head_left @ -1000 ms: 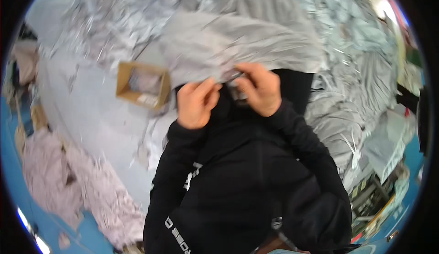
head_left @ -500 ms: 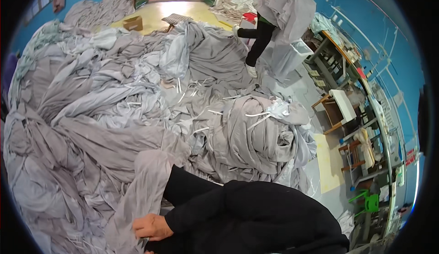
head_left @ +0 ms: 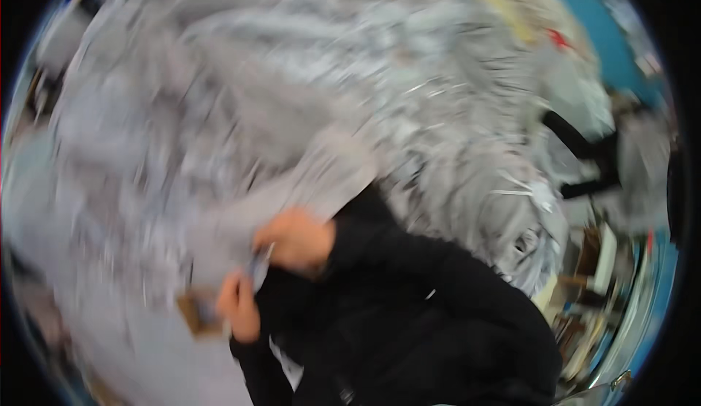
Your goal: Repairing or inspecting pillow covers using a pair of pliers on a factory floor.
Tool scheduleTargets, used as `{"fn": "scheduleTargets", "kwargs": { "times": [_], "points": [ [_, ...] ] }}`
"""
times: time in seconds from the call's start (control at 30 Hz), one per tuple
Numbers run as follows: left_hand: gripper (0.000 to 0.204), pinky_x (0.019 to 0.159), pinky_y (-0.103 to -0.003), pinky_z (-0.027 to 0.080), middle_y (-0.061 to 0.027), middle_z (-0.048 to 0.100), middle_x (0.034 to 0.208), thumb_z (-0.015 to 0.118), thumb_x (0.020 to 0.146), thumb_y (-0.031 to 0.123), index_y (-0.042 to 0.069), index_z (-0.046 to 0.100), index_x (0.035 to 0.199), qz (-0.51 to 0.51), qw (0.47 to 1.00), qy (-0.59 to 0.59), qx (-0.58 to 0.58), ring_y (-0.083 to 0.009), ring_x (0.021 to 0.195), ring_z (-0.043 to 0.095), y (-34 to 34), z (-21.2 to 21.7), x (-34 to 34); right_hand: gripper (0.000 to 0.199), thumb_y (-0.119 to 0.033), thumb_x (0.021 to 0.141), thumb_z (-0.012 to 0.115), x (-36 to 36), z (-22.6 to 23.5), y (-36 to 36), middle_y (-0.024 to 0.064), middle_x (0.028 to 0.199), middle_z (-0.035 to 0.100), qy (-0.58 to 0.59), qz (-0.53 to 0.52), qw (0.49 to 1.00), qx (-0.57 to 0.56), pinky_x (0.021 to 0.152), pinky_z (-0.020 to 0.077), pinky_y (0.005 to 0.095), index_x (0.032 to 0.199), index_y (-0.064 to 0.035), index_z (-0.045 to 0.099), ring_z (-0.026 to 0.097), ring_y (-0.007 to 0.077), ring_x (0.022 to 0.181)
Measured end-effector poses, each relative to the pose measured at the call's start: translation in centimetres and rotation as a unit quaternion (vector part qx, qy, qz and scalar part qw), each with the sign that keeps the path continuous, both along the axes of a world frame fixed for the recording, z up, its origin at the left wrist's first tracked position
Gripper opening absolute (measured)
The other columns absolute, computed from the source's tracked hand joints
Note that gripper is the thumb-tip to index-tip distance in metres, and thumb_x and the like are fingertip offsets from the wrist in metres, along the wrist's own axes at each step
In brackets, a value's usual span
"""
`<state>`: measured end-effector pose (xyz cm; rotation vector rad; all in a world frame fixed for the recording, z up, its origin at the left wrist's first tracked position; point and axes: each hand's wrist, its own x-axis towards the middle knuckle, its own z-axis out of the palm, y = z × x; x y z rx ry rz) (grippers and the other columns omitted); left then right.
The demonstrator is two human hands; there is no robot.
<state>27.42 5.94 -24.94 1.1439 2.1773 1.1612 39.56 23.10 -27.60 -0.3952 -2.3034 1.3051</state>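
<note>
The view is smeared by motion. My right hand [head_left: 296, 239] is the upper one, its fingers curled against a small bluish, shiny thing [head_left: 259, 261] whose kind the blur hides. Just below it and apart, my left hand [head_left: 241, 309] is closed, fingertips towards that same thing; what it pinches cannot be made out. Pale grey fabric [head_left: 321, 176] drapes over my black-clad leg and runs under and beside the right hand.
Heaped grey fabric [head_left: 255, 106] covers the floor ahead, with a rolled bundle [head_left: 482, 194] to the right. A small brown box [head_left: 197, 315] lies beside my left hand. At far right a person in black trousers [head_left: 584, 154] holds grey cloth; stools and worktables [head_left: 599, 260] line that side.
My view has swung left, so the heap, the bundle and the other person sit further right. My right hand appears higher in view, and my left hand has come into sight below it.
</note>
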Motion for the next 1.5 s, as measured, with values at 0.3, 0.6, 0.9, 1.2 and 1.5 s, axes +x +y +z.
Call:
{"fn": "scheduleTargets", "kwargs": {
  "times": [0.3,0.6,0.9,1.2,1.5],
  "points": [
    [0.016,0.075,-0.023,0.043,-0.0023,0.064,0.088,0.059,0.089,0.005,-0.006,0.065,0.098,0.063,0.857,-0.503,0.091,-0.0081,0.080,0.056,1.2,-4.7,-1.8,0.013,-0.009,0.081,0.071,-1.5,-2.1,3.2,0.0036,0.068,0.058,-0.067,-0.005,0.991,-0.115,0.057,0.0413,0.0265,0.088,0.0003,0.064,0.049,0.0093,0.061],
    [0.017,0.080,-0.024,0.047,-0.0071,0.068,0.095,0.059,0.089,0.001,-0.007,0.065,0.103,0.054,0.827,-0.548,0.108,-0.0106,0.085,0.062,0.5,-4.9,-2.1,0.023,0.001,0.074,0.074,-0.6,-2.2,0.6,0.0081,0.090,0.063,0.076,-0.121,0.988,0.063,0.063,0.0460,0.0261,0.095,-0.0014,0.065,0.056,0.0134,0.072],
    [0.012,0.066,-0.023,0.045,0.0001,0.065,0.085,0.063,0.087,0.003,-0.003,0.067,0.095,0.016,0.879,-0.468,0.089,-0.0055,0.074,0.057,0.4,-4.0,-1.9,0.017,0.000,0.079,0.069,-1.6,-0.6,0.4,0.0002,0.086,0.062,-0.043,0.098,0.962,-0.250,0.058,0.0382,0.0199,0.095,0.0011,0.065,0.048,0.0031,0.068],
    [0.017,0.060,-0.037,0.046,-0.0114,0.063,0.079,0.059,0.065,-0.002,0.004,0.062,0.080,0.128,0.976,0.176,-0.011,-0.0312,0.071,0.061,-4.1,-4.7,-3.1,0.011,-0.012,0.087,0.069,-1.8,-0.3,1.6,-0.0070,0.068,0.053,-0.036,0.057,0.949,-0.307,0.051,0.0289,0.0191,0.089,-0.0009,0.066,0.040,0.0006,0.059],
    [0.012,0.064,-0.039,0.048,-0.0127,0.065,0.080,0.063,0.070,0.005,0.003,0.062,0.082,0.233,0.949,0.207,-0.056,-0.0330,0.073,0.062,-7.0,-9.9,-5.9,0.010,-0.014,0.087,0.070,-0.8,0.7,3.9,-0.0089,0.069,0.052,-0.052,-0.017,0.918,-0.393,0.043,0.0225,0.0179,0.089,-0.0056,0.065,0.033,-0.0008,0.049]
  ]
}}
